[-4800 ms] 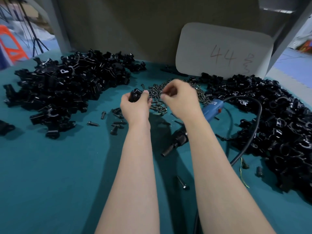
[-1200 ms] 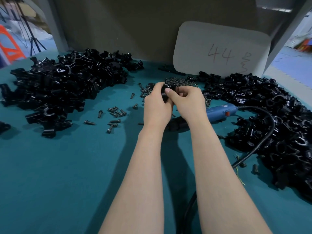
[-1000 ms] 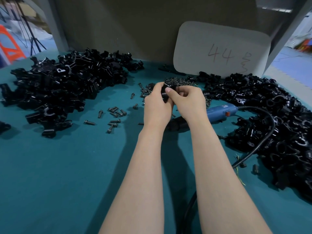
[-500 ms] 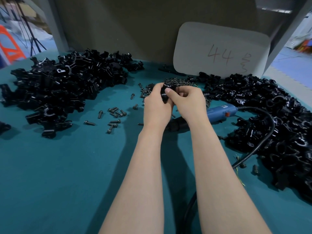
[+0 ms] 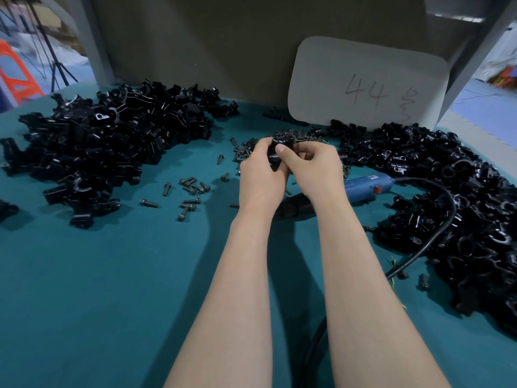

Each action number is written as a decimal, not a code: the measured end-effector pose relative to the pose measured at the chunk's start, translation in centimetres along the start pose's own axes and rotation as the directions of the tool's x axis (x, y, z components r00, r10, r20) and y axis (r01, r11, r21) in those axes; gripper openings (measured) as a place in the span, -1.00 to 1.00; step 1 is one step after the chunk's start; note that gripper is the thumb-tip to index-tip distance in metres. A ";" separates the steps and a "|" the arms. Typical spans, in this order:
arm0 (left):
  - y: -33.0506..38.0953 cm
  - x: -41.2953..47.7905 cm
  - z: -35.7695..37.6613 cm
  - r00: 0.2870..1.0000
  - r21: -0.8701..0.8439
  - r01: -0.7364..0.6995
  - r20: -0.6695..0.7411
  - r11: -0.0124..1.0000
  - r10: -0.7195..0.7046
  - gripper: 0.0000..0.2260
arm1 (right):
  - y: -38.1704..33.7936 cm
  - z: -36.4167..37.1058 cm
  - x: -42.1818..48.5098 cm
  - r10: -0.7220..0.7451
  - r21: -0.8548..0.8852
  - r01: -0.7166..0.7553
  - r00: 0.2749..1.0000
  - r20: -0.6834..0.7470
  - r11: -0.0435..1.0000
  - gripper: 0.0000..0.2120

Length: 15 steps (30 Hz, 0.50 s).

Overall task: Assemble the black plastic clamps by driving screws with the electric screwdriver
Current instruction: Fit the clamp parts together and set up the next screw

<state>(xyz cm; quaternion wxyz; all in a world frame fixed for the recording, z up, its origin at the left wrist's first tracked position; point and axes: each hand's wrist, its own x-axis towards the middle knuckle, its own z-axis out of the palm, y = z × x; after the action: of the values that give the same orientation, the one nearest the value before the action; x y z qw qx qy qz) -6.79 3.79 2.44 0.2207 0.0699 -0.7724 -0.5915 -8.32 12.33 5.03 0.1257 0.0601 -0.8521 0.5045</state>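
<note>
– Both hands are coming together: a few seconds back they were working apart over the screw pile point(image 5: 296, 134), and now they are meeting on one clamp point(image 5: 275, 155) just near of it, at the far middle of the table point(image 5: 98, 275).

– Who is holding what?

– The left hand point(image 5: 260, 175) is curling its fingers round the clamp's left side. The right hand point(image 5: 316, 172) is pinching the same piece from the right, thumb tip pressing on its top and the other fingers folded in behind. Over the last second the grip is barely shifting.

– Is a screw going in?

– Probably it is being started by hand, but the fingers are covering the hole, so nobody can tell whether one is seated.

– And the driver?

– The electric screwdriver point(image 5: 366, 186) is lying untouched on the table, its blue body showing to the right of the right wrist and its black nose hiding under both wrists, where earlier it was lying in the open. Its cord point(image 5: 436, 233) is looping rightward over the right heap of clamps point(image 5: 447, 205).

– So what does that mean for the job?

– This clamp is looking ready for driving, not yet driven. The right hand is likely needing to let go and reach down for the tool while the left is steadying the piece. Loose screws point(image 5: 193, 189) are lying between the hands and the left heap point(image 5: 112, 141).
</note>
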 end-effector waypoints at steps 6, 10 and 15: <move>0.2 0.0 -0.2 1.000 0.012 0.006 0.005 1.000 -0.006 -0.70 | -0.1 0.1 -0.1 0.002 0.001 -0.002 1.000 -0.008 1.000 -0.85; 0.5 -0.2 -0.3 1.000 -0.002 0.002 -0.017 1.000 -0.002 -0.75 | -0.4 0.0 -0.3 0.004 0.008 -0.004 1.000 0.010 1.000 -0.81; 0.5 0.0 -0.9 0.993 -0.093 0.096 -0.061 0.991 -0.102 -0.70 | -0.8 -1.2 -0.2 -0.020 0.034 0.025 0.990 -0.137 0.999 -0.87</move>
<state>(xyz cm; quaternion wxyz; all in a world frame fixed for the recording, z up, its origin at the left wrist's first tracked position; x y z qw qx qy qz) -6.36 3.17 3.11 0.2193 0.1177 -0.7329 -0.6332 -7.76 13.01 6.22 0.1885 0.0372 -0.8317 0.5209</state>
